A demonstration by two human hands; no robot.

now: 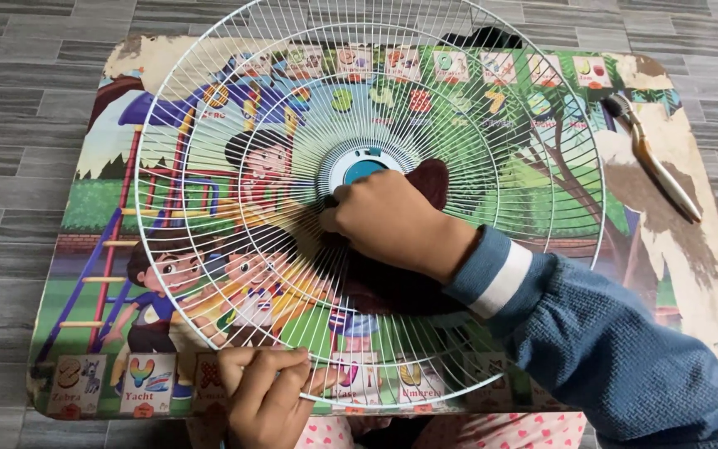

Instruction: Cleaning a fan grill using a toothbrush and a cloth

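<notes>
A round white wire fan guard (209, 191) with a blue and white centre badge (361, 168) lies tilted over a small table with a colourful cartoon top (101, 166). My right hand (392, 220) presses a dark maroon cloth (430, 179) against the guard's wires just below the centre badge; the cloth also shows darkly under my wrist. My left hand (263, 395) grips the guard's outer rim at the near edge, fingers curled around the wire ring. My right arm wears a blue sleeve with a white cuff stripe.
A pair of pliers with pale handles (654, 162) lies on the worn right side of the table top. Grey plank flooring (18, 91) surrounds the table. A dark object (484, 37) peeks out behind the guard at the far edge.
</notes>
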